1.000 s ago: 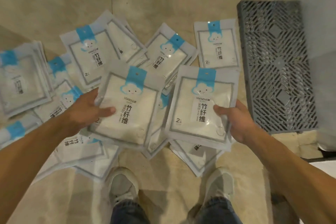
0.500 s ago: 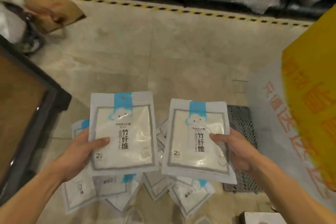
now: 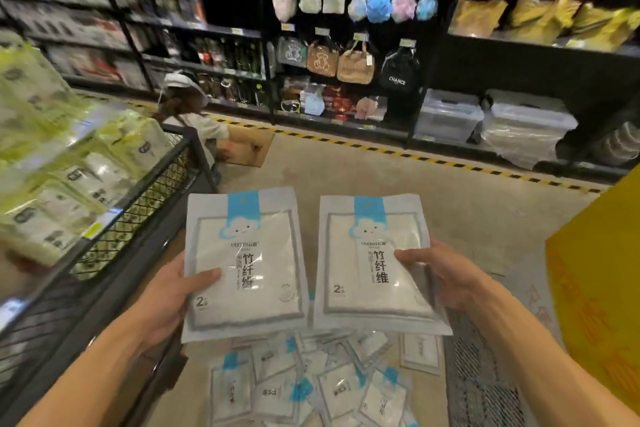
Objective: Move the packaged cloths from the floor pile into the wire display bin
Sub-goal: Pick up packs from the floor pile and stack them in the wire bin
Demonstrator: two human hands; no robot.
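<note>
Packaged cloths, two of them, held up side by side in front of the chest, flat faces toward the camera, blue header strips at top. Left pack [image 3: 244, 262]: gripped at its lower left edge by the left hand [image 3: 169, 295], thumb laid across the front near the bottom corner, fingers behind and out of sight. Most of the pack stands above and to the right of that grip. Right pack [image 3: 375, 265]: gripped at its right edge, about mid-height, by the right hand [image 3: 446, 279], thumb pressed across the front beside the printed characters, fingers hidden behind. This pack extends left of the grip and both above and below it. The two packs sit just beside each other, inner edges near, whether touching I cannot tell.

Floor pile [image 3: 311, 385] lies directly below the held packs, many more packs overlapping at mixed angles on the concrete floor [image 3: 381, 177].

Wire display bin [image 3: 114, 239] stands at left, black mesh wall and dark rim, near the left forearm; green-and-white packets [image 3: 59, 191] heaped inside it, blurred. Neither held pack is over the bin.

Grey grated panel [image 3: 481, 374] on the floor right of the pile. Yellow surface [image 3: 599, 288] at far right. Stocked shelving [image 3: 346, 28] across the aisle; another person [image 3: 188, 111] crouched beyond the bin.
</note>
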